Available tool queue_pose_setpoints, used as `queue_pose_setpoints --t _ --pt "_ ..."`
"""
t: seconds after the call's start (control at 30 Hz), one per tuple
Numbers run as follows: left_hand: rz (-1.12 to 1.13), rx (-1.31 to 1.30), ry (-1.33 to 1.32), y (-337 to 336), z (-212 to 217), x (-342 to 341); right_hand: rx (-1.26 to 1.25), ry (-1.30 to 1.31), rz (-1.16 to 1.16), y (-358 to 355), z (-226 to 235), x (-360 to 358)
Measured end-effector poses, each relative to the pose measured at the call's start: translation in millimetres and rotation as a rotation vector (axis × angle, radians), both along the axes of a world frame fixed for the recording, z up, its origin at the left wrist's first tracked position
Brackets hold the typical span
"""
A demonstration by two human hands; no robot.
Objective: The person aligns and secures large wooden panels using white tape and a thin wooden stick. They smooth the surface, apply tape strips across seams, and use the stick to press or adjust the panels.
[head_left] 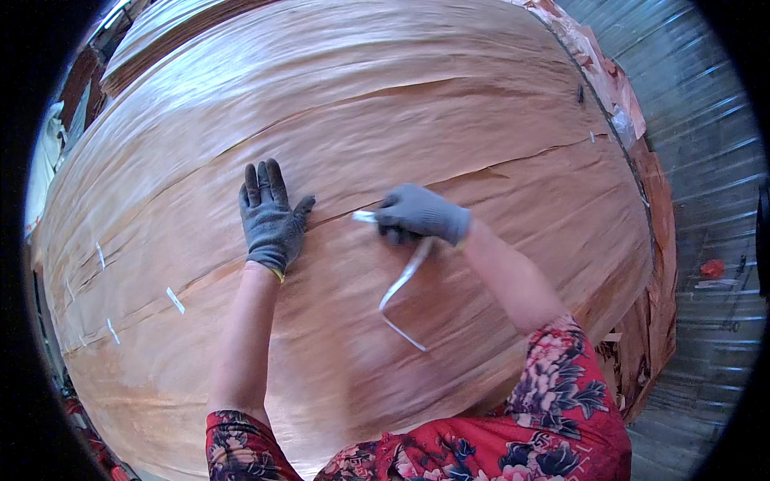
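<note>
Large, thin reddish-brown wood veneer sheets (513, 248) lie spread in front of me, with long gaps and seams running across them. My left hand (273, 220), in a grey glove, rests flat on the veneer with its fingers stretched out, just left of a dark seam. To its right my gloved right hand (419, 213) is closed on a strip of white tape (399, 282). One short end sticks out at its fingertips over the seam; the long tail curls down toward me. The right hand is slightly blurred.
Several short white tape pieces (175, 300) sit on the seams at the left. More stacked veneer (152, 52) stands at the far left. Torn veneer edges (659, 240) hang along the right side, beside a grey floor (714, 160) with a red scrap (711, 268).
</note>
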State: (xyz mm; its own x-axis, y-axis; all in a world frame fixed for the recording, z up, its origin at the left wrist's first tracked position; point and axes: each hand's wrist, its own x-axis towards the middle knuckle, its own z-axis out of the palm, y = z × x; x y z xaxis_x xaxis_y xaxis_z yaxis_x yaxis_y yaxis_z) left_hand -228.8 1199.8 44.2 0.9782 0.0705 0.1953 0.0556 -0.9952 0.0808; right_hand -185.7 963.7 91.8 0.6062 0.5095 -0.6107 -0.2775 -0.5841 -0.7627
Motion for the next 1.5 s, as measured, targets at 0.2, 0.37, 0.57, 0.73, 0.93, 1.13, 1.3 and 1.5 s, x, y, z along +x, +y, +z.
queue_pose_setpoints --t 0.2,0.37,0.57,0.73,0.93,1.13,1.3,1.5 --pt "0.030 -0.044 0.047 4.8 -5.2 2.1 0.048 -0.147 -0.527 -134.6 -2.0 -17.6" --pt "-0.203 -0.437 -0.076 -40.5 10.6 18.3 0.333 -0.181 -0.902 -177.7 -12.6 -16.4" --pt "-0.805 -0.557 -0.095 -174.9 20.9 63.8 0.524 -0.155 -1.148 -182.2 -19.0 4.3" --pt "-0.873 -0.418 0.019 -227.1 5.3 74.4 0.560 -0.159 -1.159 -190.5 -27.2 18.2" --pt "-0.890 -0.248 -0.075 -231.5 -8.5 71.2 0.658 -0.088 -1.055 -200.5 -19.1 15.3" --pt "-0.863 -0.211 -0.118 -233.1 -6.6 70.5 0.571 -0.070 -0.965 -196.7 -12.4 2.6" --pt "-0.864 -0.234 -0.081 -232.3 -3.8 69.8 0.798 -0.007 -1.104 -190.0 -27.7 16.0" --pt "-0.883 -0.239 -0.062 -233.6 -2.6 71.2 0.661 -0.058 -1.035 -207.3 -20.5 13.8"
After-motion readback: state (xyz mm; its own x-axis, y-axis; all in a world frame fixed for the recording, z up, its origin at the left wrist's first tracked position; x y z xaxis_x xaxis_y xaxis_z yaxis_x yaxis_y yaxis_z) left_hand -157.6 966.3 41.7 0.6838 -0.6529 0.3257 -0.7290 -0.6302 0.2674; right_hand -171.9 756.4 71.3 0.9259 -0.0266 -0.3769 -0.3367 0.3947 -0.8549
